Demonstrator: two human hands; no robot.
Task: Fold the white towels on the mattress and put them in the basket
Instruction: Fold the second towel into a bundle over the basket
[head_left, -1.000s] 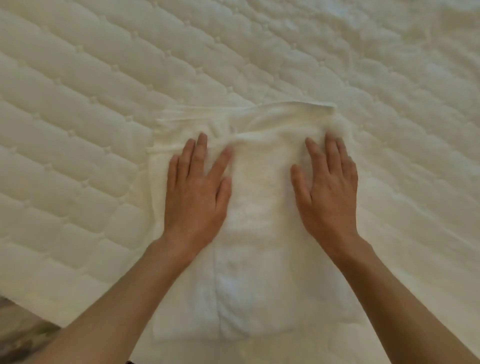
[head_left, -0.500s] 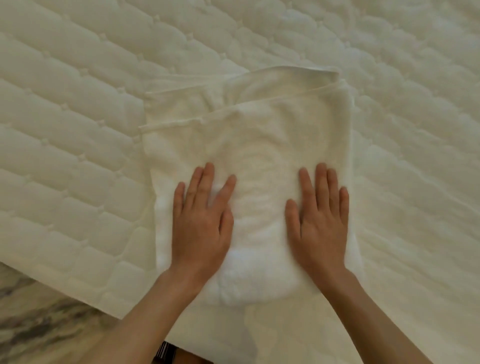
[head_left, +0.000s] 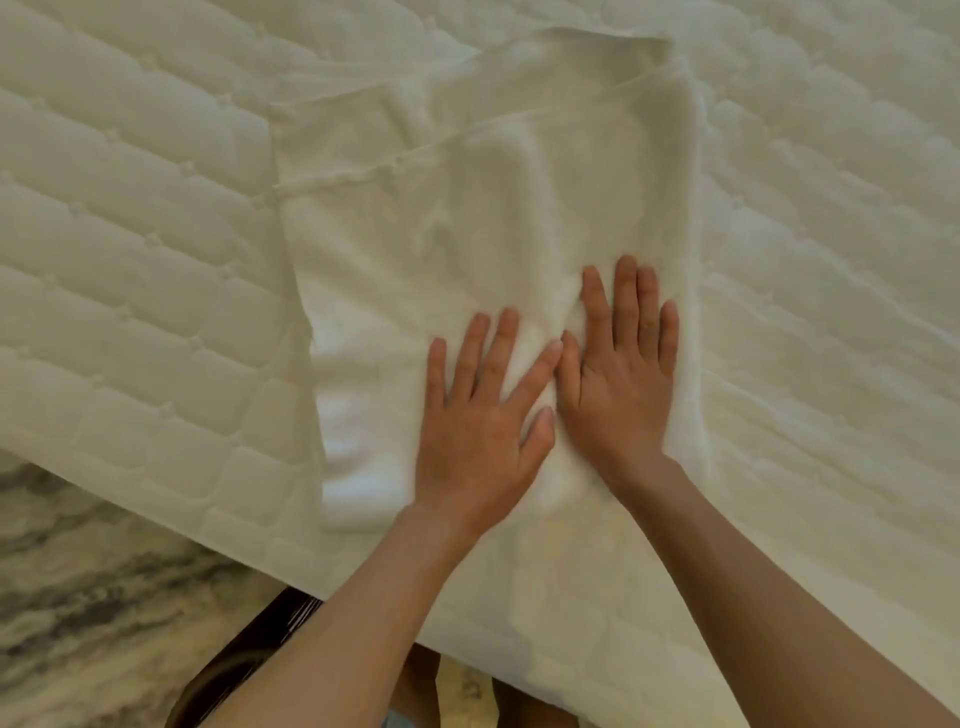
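Before us lies a quilted cream mattress (head_left: 130, 260), its edge running diagonally above a marbled grey-and-cream floor (head_left: 78, 597). The towel (head_left: 415, 260), soft white terry folded into a long rectangle with hemmed layers stepped at its far end, lies flat near that edge. Our left hand (head_left: 478, 421) and right hand (head_left: 618, 384) press on its near part, fingers straight and spread, gripping nothing. A dark thing (head_left: 249, 660) below the edge is unclear.

Head view, single camera: worn on the person's head, facing steeply down, close above the mattress (head_left: 130, 234) at its near edge; floor (head_left: 78, 597) at lower left.
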